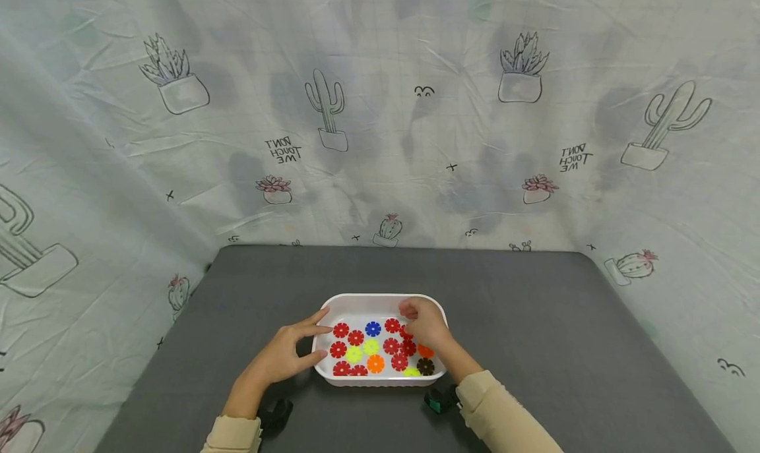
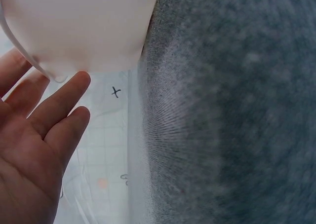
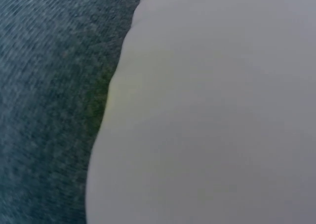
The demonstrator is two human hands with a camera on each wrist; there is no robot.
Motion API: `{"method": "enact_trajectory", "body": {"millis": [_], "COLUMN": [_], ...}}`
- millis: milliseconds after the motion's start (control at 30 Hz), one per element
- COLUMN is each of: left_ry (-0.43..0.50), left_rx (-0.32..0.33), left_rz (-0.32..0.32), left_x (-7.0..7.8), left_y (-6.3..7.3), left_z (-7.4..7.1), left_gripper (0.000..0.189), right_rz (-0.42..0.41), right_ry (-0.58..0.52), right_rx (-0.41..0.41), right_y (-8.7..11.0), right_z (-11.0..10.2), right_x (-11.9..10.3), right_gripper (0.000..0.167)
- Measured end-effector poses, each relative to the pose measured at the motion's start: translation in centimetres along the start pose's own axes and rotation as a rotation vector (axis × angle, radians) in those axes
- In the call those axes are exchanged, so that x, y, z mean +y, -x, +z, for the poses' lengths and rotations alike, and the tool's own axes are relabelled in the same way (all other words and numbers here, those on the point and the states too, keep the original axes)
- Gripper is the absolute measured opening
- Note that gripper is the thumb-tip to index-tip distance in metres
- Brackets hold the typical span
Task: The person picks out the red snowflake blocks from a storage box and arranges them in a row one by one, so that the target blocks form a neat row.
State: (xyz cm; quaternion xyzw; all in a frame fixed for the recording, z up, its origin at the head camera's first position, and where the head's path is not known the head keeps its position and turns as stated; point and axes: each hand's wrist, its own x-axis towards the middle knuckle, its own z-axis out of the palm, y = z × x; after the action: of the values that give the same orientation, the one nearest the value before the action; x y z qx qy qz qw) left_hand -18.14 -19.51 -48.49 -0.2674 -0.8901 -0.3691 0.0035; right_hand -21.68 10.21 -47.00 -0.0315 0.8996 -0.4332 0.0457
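Head view shows our left hand (image 1: 284, 355) spread flat against the white plastic tray (image 1: 380, 301) on the grey surface (image 1: 534, 321), while our right hand (image 1: 423, 323), reaching inside, pinches a red flower-shaped disc (image 1: 406, 332).

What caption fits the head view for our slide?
Left hand steadies a white tray of coloured discs on a grey table; right hand reaches in.
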Motion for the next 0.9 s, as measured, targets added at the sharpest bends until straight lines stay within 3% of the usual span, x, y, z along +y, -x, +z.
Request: {"method": "enact_trajectory", "body": {"millis": [400, 633, 900], "left_ry": [0.023, 0.019, 0.009], "left_rx": [-0.005, -0.001, 0.000], "left_rz": [0.005, -0.001, -0.005], "left_x": [-0.1, 0.0, -0.1], "left_y": [0.0, 0.1, -0.1], "left_z": [-0.1, -0.1, 0.1], "left_gripper": [0.045, 0.045, 0.043], "right_rz": [0.013, -0.038, -0.039], "right_ry": [0.156, 0.268, 0.314], "right_rx": [0.015, 0.031, 0.039], "right_y": [-0.3, -0.4, -0.1], "right_z": [0.5, 0.9, 1.1], "right_x": [0.3, 0.7, 0.6], "right_gripper": [0.030, 0.026, 0.021]}}
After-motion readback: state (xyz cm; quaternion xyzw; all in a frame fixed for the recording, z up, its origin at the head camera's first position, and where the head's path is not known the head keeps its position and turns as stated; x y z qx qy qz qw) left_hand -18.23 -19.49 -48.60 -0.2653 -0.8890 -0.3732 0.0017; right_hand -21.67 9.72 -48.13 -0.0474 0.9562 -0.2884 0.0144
